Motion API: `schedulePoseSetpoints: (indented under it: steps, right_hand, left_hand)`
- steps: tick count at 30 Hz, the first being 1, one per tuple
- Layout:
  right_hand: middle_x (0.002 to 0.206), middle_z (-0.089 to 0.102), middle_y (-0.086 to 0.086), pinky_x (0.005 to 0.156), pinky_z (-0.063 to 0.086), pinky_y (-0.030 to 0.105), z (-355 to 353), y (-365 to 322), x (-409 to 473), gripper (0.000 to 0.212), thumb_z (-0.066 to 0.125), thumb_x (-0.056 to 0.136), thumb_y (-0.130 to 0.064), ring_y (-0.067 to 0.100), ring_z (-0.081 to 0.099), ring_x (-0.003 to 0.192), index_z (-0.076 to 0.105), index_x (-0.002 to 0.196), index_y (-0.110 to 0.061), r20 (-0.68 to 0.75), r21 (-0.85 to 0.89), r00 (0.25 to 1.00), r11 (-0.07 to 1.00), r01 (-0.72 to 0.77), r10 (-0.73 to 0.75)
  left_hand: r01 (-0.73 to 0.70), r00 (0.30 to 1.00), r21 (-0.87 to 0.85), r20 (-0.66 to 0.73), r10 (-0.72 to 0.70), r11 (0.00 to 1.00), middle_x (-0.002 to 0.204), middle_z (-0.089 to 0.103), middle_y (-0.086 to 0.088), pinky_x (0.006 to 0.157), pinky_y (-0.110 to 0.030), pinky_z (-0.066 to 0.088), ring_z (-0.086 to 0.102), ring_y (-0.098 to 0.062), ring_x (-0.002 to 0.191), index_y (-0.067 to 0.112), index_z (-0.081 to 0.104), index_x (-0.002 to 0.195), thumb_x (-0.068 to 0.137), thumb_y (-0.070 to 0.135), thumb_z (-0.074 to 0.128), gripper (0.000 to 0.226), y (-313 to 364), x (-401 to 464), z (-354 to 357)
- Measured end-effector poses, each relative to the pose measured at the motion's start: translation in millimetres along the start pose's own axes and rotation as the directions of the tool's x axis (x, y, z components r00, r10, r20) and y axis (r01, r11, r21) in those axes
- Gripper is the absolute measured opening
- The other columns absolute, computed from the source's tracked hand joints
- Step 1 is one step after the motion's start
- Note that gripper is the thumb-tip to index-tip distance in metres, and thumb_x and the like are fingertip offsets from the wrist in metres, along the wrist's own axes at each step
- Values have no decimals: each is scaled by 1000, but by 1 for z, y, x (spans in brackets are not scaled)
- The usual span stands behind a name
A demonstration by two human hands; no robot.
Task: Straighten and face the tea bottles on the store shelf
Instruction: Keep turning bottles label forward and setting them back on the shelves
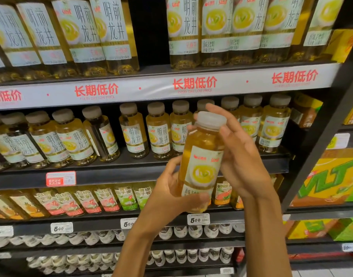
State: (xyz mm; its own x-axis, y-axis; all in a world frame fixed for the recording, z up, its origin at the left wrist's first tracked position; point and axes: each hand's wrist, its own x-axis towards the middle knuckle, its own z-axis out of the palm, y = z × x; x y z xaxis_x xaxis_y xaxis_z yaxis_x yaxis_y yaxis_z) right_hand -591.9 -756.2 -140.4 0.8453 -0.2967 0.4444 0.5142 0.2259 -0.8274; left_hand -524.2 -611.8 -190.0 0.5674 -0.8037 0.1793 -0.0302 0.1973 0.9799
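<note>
Amber tea bottle (200, 156), one, held off the shelf, tilted | left hand (171, 193) curled round its base | right hand (239, 154) fingers straight against its cap side | middle shelf (131, 174) behind: thirteen like bottles visible, one (102, 134) turned label-sideways.

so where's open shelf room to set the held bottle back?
Widest gap: top shelf, between its two bottle groups. Smaller gap on the middle shelf, between the turned bottle and its right neighbour. Elsewhere both rows are packed.
</note>
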Motion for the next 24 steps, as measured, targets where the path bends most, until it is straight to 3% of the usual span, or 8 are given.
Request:
schedulePoseSetpoints:
  steps: [4,7,9,12,14,17,21,24]
  right_hand:
    - [117,68,9,93,52,35,0,-5,10,41,52,90,-27,24,62,113,51,130,-19,49,-45,997,997,-63,65]
    - [117,68,7,94,52,31,-1,-9,15,41,56,88,-24,20,62,113,53,129,-17,-44,-87,998,995,-39,35]
    - [117,68,6,95,51,31,1,-8,17,47,58,84,-24,18,63,111,52,129,-16,-125,-107,992,994,-28,14]
    - [115,68,2,86,53,24,13,-2,20,46,61,83,-25,11,66,104,52,127,-18,-155,-179,988,984,-25,-3]
    - [116,67,2,87,52,23,21,1,22,38,62,88,-20,8,65,104,53,125,-21,-168,-236,986,972,-15,-26]
    - [115,66,-1,93,50,24,26,0,25,32,59,92,-16,8,63,107,53,121,-25,-200,-241,976,970,32,-82]
    - [117,66,0,89,50,19,24,-10,28,33,58,92,-22,6,63,108,53,125,-24,-134,-231,987,971,57,-90]
    - [116,66,-1,91,49,22,21,-14,31,38,57,90,-32,9,62,108,55,126,-21,-63,-214,997,976,38,-53]
  left_hand:
    - [25,1000,-31,-7,-26,999,116,70,4,81,-21,54,66,-14,108,19,43,129,65,19,79,73,-1,1,7]
    - [-4,992,4,-122,5,1000,123,66,6,87,-21,53,61,-11,116,25,48,129,78,33,75,59,-4,6,6]
    - [-29,981,40,-192,36,999,122,66,10,89,-19,51,59,-8,117,33,53,125,92,46,55,36,-4,10,5]
    - [-37,970,93,-234,58,995,130,59,18,100,-26,43,51,0,124,40,49,132,95,58,35,43,-8,14,11]
    - [-38,965,104,-255,63,994,131,51,33,98,-14,39,43,13,124,52,40,133,90,68,32,47,-7,13,19]
    - [-6,952,139,-302,48,990,116,48,51,85,4,35,39,30,112,70,43,113,88,69,31,28,-5,13,18]
    - [-21,933,113,-355,60,993,125,61,23,107,-22,39,52,6,120,38,53,127,83,65,31,56,-11,12,15]
    - [11,906,15,-423,-3,1000,125,63,10,107,-30,41,56,-6,120,38,57,119,81,68,28,56,-10,12,16]
